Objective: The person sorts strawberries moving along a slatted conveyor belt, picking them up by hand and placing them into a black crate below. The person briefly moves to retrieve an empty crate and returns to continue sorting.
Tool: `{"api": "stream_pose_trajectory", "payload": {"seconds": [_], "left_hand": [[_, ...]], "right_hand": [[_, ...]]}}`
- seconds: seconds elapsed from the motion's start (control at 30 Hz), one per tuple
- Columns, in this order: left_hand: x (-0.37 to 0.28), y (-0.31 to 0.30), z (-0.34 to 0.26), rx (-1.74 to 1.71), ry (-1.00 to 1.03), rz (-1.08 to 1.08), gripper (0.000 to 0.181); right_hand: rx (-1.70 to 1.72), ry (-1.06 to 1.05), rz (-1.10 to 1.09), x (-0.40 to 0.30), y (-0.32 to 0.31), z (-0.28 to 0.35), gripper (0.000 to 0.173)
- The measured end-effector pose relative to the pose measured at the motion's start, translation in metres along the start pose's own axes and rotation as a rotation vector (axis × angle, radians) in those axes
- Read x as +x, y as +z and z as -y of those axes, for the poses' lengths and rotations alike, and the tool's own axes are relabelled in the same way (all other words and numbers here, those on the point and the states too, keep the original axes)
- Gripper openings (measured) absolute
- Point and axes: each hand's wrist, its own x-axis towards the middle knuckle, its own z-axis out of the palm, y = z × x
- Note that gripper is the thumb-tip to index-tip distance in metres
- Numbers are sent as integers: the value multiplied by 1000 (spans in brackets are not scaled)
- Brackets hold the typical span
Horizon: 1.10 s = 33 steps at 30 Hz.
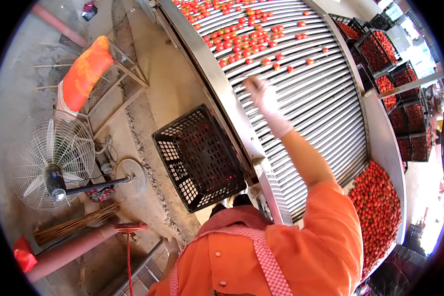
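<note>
My right hand, in a pale translucent glove, is over the metal roller conveyor, just below a spread of small red tomatoes. Its fingers look curled but are blurred, and whether they hold anything cannot be made out. My left hand is low at the left of my body, at the upper end of a metal rail; its grip is unclear. A black plastic crate stands beside the conveyor frame, with dark red showing through its slotted base.
A large heap of tomatoes lies in a chute at the right. Stacked crates of tomatoes stand beyond the conveyor. To the left are a caged fan, a chair-like frame with orange cloth and a red pipe.
</note>
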Motion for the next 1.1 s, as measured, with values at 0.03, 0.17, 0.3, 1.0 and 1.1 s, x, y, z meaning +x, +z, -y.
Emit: {"api": "stream_pose_trajectory", "payload": {"seconds": [0.03, 0.17, 0.3, 1.0, 1.1], "left_hand": [[1, 9, -34, -31, 80, -4, 65], [34, 34, -143, -154, 430, -42, 54], [-9, 39, -303, -383, 573, 79, 54], [-313, 225, -463, 246, 2109, 310, 57], [-306, 233, -462, 446, 2133, 234, 45]], "right_hand": [[71, -363, -14, -39, 18, -22, 24], [252, -46, 388, -136, 76, -38, 44], [320, 179, 90, -188, 24, -18, 50], [-414, 1951, -702, -708, -155, -237, 134], [-92, 1772, -806, -675, -137, -249, 132]]}}
